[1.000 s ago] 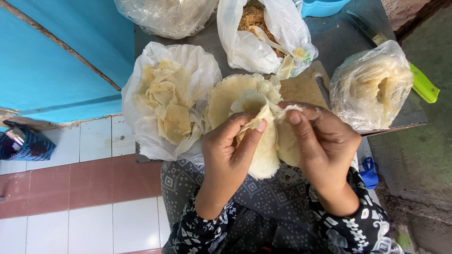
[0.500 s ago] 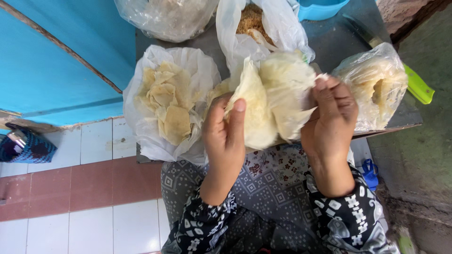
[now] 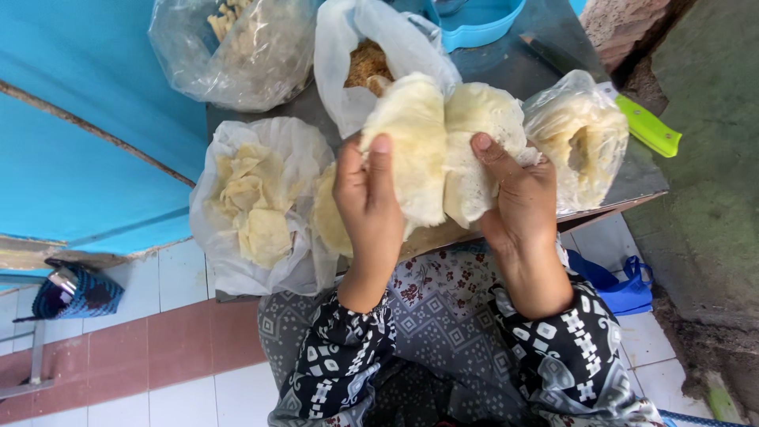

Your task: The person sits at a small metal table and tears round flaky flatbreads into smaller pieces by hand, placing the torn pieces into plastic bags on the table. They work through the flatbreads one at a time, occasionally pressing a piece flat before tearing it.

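My left hand [image 3: 366, 207] and my right hand [image 3: 514, 194] hold a pale, thin round sheet of dough-like food [image 3: 443, 142] up between them, folded down the middle. Each hand grips one half, thumbs on the near face. Below it on the dark table [image 3: 506, 71] lies a stack of similar yellowish sheets [image 3: 328, 217]. An open white plastic bag [image 3: 257, 198] to the left holds crumpled yellowish sheets. Behind the held sheet stands a white bag with brown crumbly filling [image 3: 368, 63].
A clear bag with pale rolled pieces [image 3: 581, 134] sits at the right, a knife with a green handle [image 3: 648, 126] beyond it. A clear bag [image 3: 237, 47] and a blue plastic container [image 3: 482, 20] stand at the back. Blue wall at left, tiled floor below, a blue bag [image 3: 621, 289] by my knee.
The sheet was lifted off the stack and raised, and its two halves were folded toward each other. Both hands moved up and slightly apart, and the view shifted.
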`<state>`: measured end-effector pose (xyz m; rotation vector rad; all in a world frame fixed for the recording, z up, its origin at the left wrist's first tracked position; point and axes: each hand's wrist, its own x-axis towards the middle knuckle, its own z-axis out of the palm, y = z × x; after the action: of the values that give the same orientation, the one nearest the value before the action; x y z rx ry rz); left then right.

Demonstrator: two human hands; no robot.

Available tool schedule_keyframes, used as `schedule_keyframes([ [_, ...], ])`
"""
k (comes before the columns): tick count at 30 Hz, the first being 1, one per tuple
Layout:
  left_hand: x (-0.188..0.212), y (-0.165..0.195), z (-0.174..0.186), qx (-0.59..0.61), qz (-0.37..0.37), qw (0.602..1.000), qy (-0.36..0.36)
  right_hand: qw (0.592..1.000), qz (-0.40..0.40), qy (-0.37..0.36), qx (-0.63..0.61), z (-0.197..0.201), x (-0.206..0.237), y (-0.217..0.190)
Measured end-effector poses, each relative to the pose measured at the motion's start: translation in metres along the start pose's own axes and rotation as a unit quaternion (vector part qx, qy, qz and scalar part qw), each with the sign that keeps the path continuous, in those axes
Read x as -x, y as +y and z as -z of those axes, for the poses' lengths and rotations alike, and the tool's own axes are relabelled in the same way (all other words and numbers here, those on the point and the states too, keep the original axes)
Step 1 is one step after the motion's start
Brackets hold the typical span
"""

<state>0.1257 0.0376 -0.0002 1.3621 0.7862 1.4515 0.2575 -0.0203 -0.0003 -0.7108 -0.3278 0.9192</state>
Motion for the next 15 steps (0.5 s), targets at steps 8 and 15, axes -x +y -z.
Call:
schedule_keyframes([
  [8, -0.014, -0.013, -0.003, 0.275, -0.011, 0.955, 0.107, 0.993, 0.011, 0.032, -0.115, 0.021, -0.020, -0.007],
  [15, -0.022, 0.028, 0.047, 0.256, 0.061, 0.965, 0.020, 0.786, 0.347, -0.023, 0.512, 0.047, -0.024, -0.026],
])
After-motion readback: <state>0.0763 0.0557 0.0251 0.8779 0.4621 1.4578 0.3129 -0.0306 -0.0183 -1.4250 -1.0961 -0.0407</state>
